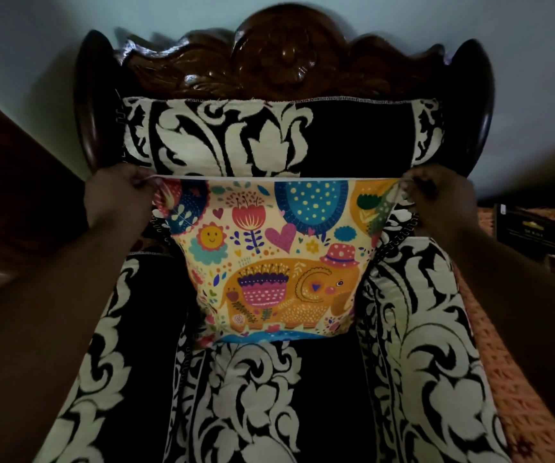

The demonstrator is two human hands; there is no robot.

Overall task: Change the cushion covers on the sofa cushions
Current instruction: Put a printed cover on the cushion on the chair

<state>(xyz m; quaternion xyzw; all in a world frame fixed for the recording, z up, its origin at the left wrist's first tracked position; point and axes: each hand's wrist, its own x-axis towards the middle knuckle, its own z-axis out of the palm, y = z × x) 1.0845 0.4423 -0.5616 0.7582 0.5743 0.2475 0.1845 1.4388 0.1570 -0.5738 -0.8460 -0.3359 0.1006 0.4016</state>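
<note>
A bright cushion cover point(269, 255) printed with an elephant, flowers and hearts hangs stretched flat in front of me, over the seat of a carved wooden sofa chair point(282, 58). My left hand point(119, 195) pinches its upper left corner. My right hand point(436, 195) pinches the upper right corner. The top edge is pulled taut between them. The cover looks limp, with no cushion visibly inside. Black-and-cream floral fabric point(222, 138) covers the chair's back, seat and arms.
A pale wall point(35, 45) rises behind the chair. Dark wooden furniture point(12, 195) stands at the left. At the right lies an orange patterned cloth point(516, 379) with a dark book or box point(533, 235) on it.
</note>
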